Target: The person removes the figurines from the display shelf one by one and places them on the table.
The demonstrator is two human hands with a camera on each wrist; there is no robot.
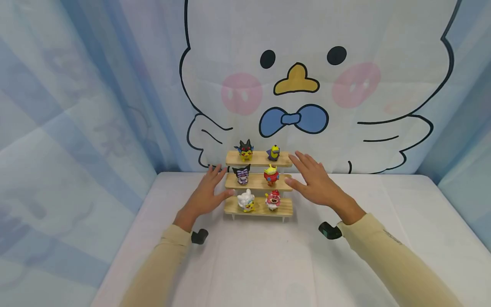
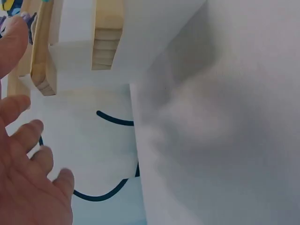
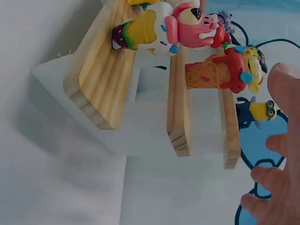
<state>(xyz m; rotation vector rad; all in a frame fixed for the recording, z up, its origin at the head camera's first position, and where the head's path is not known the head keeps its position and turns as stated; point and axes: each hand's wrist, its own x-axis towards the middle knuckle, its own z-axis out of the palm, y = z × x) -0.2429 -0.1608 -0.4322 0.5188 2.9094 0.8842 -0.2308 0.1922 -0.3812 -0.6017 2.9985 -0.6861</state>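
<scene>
wooden stand [image 1: 256,181] | three tiers, white supports, upright | six colourful figurines [image 1: 271,175] | two per tier, standing

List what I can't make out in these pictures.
Head: the backs of the six figures, hidden by their own fronts.
Head: the marking on the right sleeve, too small to read.
Left wrist: the purple figure, partly covered by the left grip.
Right wrist: the rest of the right grip, cut off by the right edge.
</scene>
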